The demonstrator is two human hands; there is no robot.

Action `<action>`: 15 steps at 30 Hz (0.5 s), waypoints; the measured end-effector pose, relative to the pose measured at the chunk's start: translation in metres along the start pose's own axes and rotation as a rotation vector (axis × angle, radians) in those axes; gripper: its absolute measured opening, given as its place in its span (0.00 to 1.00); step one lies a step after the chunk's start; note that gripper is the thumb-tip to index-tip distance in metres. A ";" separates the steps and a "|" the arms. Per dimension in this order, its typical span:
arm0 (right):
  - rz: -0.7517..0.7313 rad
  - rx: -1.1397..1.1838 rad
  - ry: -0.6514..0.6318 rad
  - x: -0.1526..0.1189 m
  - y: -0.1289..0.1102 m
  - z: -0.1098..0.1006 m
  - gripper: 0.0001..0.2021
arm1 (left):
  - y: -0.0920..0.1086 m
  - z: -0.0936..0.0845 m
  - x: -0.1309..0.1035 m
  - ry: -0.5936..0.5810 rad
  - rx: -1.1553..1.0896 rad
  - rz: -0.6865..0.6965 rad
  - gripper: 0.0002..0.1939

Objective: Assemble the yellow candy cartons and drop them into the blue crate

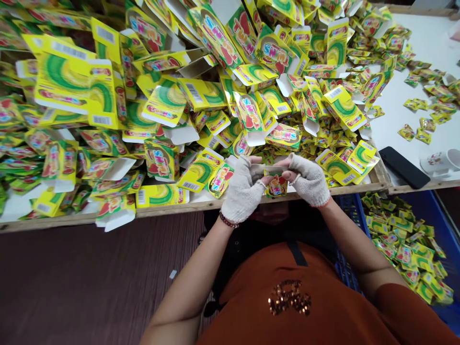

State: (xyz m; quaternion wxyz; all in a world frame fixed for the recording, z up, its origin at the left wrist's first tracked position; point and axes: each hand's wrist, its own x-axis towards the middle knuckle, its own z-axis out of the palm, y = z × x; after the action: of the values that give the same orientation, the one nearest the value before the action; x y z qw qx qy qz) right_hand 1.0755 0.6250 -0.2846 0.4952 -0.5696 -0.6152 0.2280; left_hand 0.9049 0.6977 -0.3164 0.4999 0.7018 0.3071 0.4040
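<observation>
Shirt (287, 292), rust-coloured with a patch of sequins, fills six o'clock. At eight o'clock lies the dark floor (100, 278), a white scrap (173, 274) on it at seven. A blue bin (449, 249) at four o'clock holds a heap of small yellow-green packs (413, 244); a blue lattice side (350, 211) shows between it and the shirt, and whether that is part of the bin I cannot tell. Just right of centre, over the table's near wooden edge (201, 207), the left hand (244, 189) and right hand (307, 179), both in pale fingerless gloves, pinch one small box (276, 184) between them. It shows a green and yellow face with red lettering and a pale strip along its top; the fingers hide whether it is closed. Yellow cartons (192, 170), printed with green swirls, barcodes and "TWINS", pile up from nine o'clock round to one, many with white-lined flaps open. Small wrapped sweets (327, 139) lie among them. At three o'clock a black phone (404, 167) rests beside a white mug (440, 162), its contents unclear. Farther, toward two o'clock, loose sweets (427, 124) scatter over the white tabletop (390, 112).
</observation>
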 end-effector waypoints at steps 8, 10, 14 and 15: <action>-0.021 -0.171 -0.043 0.004 -0.016 -0.006 0.11 | -0.001 -0.007 -0.006 -0.114 -0.005 0.045 0.22; -0.058 -0.193 -0.055 0.004 -0.016 -0.008 0.10 | 0.000 -0.008 -0.007 -0.103 0.035 0.097 0.20; -0.228 -0.244 -0.126 0.001 -0.008 -0.018 0.08 | 0.002 -0.009 -0.006 -0.096 0.122 0.284 0.11; -0.284 -0.260 -0.156 -0.001 -0.006 -0.020 0.10 | 0.003 -0.009 -0.006 -0.097 0.136 0.326 0.09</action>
State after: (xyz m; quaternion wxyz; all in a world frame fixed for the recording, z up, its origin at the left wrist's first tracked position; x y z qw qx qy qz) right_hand 1.0906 0.6173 -0.2719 0.3955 -0.5169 -0.7500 0.1178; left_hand 0.8940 0.6960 -0.3140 0.3932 0.7931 0.1914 0.4239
